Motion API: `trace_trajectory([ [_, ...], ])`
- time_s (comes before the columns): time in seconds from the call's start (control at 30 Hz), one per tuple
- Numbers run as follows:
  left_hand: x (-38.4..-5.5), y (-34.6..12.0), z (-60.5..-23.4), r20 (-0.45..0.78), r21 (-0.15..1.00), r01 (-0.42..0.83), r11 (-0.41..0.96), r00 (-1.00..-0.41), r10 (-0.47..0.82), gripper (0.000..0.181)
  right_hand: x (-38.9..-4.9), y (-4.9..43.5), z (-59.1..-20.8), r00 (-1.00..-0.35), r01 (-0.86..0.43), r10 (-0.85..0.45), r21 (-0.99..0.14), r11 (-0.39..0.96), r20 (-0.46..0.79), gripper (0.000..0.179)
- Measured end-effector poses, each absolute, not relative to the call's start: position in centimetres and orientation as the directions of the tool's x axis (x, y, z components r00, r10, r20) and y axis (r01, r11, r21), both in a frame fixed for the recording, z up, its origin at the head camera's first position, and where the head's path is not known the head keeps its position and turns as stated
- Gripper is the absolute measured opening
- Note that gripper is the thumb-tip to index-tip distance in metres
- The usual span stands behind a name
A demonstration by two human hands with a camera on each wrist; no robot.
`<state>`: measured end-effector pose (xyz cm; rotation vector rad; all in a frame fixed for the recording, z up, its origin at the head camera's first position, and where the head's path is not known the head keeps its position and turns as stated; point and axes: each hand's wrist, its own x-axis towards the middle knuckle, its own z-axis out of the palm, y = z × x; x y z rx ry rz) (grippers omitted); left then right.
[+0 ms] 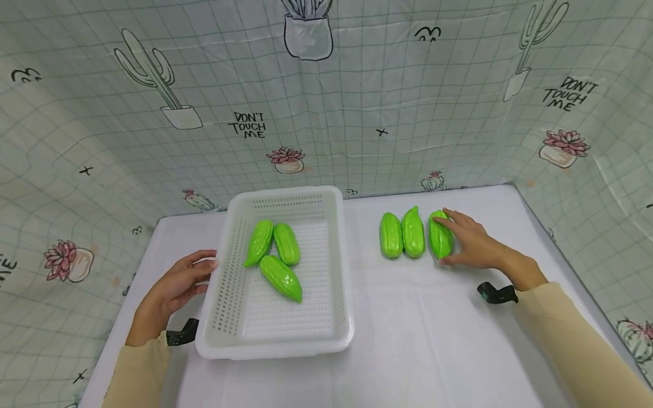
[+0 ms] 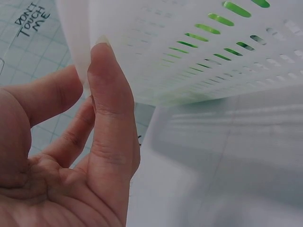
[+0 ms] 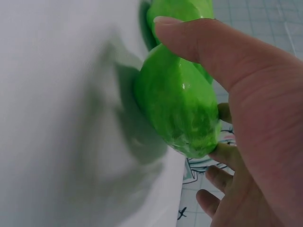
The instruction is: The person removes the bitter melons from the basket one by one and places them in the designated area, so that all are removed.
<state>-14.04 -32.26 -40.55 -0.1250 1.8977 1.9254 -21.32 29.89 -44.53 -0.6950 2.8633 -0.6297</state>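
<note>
With the thumb at the near end and fingers at the far end, my right hand (image 1: 471,241) grips a glossy green ridged bitter melon (image 1: 441,235). In the right wrist view the thumb (image 3: 189,40) crosses over this bitter melon (image 3: 180,104). Two more bitter melons (image 1: 391,235) (image 1: 413,233) lie side by side just left of it. My left hand (image 1: 178,283) touches the outer left side of a white perforated basket (image 1: 275,347), fingers relaxed. The left wrist view shows its thumb (image 2: 111,109) against the rim. Inside the basket are three bitter melons (image 1: 282,277).
A white cloth covers the table (image 1: 408,340). Behind and beside it hangs a grid-patterned curtain (image 1: 326,102) printed with cacti and words. A black wrist camera (image 1: 497,293) sits at the right cuff, and another wrist camera (image 1: 182,333) is close to the basket's left side.
</note>
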Motion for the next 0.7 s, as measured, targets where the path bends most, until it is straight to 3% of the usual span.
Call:
trace_trajectory([
  [0.37, -14.1, -32.2, -40.7, -0.361, 0.931, -0.363, 0.035, -0.903, 0.233, 0.022, -22.2, 29.7, -44.4, -0.873, -0.426, -0.485, -0.405, 0.809, -0.051, 0.116],
  [0.7, -14.1, -32.2, -40.7, -0.357, 0.933, -0.358, 0.041, -0.904, 0.233, 0.023, -22.4, 29.7, -44.2, -0.867, -0.423, -0.493, -0.41, 0.808, -0.076, 0.115],
])
